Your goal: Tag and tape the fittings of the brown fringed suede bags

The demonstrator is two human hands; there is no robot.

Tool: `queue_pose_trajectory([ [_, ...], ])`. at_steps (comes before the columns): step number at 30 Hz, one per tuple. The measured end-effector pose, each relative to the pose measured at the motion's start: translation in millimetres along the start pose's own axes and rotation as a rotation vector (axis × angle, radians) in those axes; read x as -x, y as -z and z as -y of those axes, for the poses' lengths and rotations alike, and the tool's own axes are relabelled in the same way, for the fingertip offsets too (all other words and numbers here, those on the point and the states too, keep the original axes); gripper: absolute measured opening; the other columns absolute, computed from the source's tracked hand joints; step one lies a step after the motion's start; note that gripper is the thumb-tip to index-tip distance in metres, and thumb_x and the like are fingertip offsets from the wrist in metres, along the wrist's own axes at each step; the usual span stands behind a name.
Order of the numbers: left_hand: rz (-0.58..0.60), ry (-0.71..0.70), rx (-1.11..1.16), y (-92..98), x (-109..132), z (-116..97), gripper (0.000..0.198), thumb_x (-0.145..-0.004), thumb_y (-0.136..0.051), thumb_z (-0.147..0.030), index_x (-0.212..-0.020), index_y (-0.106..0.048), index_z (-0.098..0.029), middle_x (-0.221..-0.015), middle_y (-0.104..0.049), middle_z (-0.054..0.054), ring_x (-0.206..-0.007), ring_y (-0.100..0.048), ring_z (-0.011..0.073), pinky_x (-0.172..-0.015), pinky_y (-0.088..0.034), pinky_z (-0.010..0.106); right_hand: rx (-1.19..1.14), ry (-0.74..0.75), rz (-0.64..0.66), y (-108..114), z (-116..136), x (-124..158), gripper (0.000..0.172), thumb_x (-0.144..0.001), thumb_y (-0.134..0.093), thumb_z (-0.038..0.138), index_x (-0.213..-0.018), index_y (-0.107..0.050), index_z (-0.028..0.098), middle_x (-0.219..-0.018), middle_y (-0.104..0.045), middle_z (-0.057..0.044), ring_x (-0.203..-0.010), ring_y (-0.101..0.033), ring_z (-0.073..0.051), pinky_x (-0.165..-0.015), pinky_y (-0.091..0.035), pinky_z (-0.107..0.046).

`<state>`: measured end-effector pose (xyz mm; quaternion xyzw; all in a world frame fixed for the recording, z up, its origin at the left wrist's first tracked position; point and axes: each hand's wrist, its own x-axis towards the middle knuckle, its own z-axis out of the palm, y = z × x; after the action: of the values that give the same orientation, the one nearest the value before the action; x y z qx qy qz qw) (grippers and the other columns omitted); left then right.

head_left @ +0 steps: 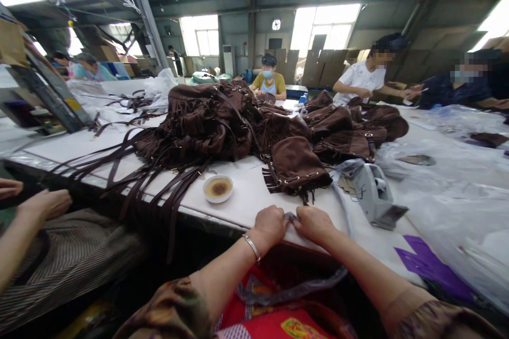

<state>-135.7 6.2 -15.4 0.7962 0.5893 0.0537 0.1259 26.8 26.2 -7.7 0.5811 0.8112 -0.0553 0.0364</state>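
Near the table's front edge, my left hand (272, 226) and my right hand (314, 224) are closed, knuckles facing each other. Between them runs a short piece of greyish twisted plastic (291, 216), gripped by both. A similar strip of twisted plastic (296, 292) hangs lower, across a red patterned cloth (274, 323) below my forearms. Just beyond my hands lies a brown fringed bag (297, 161) with metal eyelets. To the left of it stands a white bowl (218, 189) with a brownish content.
A large pile of brown bags (207, 122) covers the table's middle, straps hanging over the front edge. A grey tape dispenser (377, 196) and plastic sheets (445, 190) are at right. Another person's hands (47, 203) are at far left; several people sit around.
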Motion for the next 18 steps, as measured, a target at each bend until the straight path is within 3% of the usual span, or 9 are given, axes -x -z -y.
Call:
queue_pose_trajectory([
  [3, 0.014, 0.043, 0.030, -4.2, 10, -13, 0.034, -0.090, -0.049, -0.041, -0.100, -0.068, -0.015, -0.100, -0.067, 0.013, -0.090, -0.066, 0.0249, -0.080, -0.054, 0.034, -0.121, -0.116, 0.032, -6, 3, -4, 0.023, -0.084, -0.054, 0.032, -0.085, -0.071, 0.016, -0.093, -0.074, -0.016, -0.085, -0.067, -0.026, -0.065, -0.040, -0.030],
  [6, 0.041, 0.035, 0.049, -3.8, 12, -25, 0.037, -0.079, -0.062, -0.043, -0.102, -0.068, -0.014, -0.102, -0.066, 0.013, -0.093, -0.065, 0.0265, -0.083, -0.054, 0.034, -0.220, -0.140, 0.070, -7, 6, -8, 0.024, -0.083, -0.052, 0.029, -0.078, -0.071, 0.014, -0.087, -0.074, -0.016, -0.079, -0.066, -0.024, -0.060, -0.037, -0.029],
  [12, 0.047, 0.005, 0.045, -2.5, 2, -20, 0.025, -0.086, -0.052, -0.024, -0.100, -0.070, -0.013, -0.101, -0.065, 0.014, -0.092, -0.065, 0.0247, -0.081, -0.053, 0.033, -0.336, 0.081, 0.155, 2, -4, 3, 0.028, -0.087, -0.049, 0.025, -0.069, -0.068, 0.017, -0.073, -0.072, -0.004, -0.068, -0.061, -0.015, -0.061, -0.037, -0.024],
  [18, 0.086, -0.119, 0.017, -0.2, -7, -5, 0.022, -0.086, -0.057, -0.029, -0.096, -0.072, -0.017, -0.098, -0.064, 0.010, -0.088, -0.065, 0.0229, -0.079, -0.051, 0.030, -0.241, 0.187, -0.049, 11, -16, 13, 0.018, -0.084, -0.061, 0.031, -0.094, -0.068, 0.018, -0.092, -0.070, -0.007, -0.084, -0.063, -0.019, -0.072, -0.041, -0.025],
])
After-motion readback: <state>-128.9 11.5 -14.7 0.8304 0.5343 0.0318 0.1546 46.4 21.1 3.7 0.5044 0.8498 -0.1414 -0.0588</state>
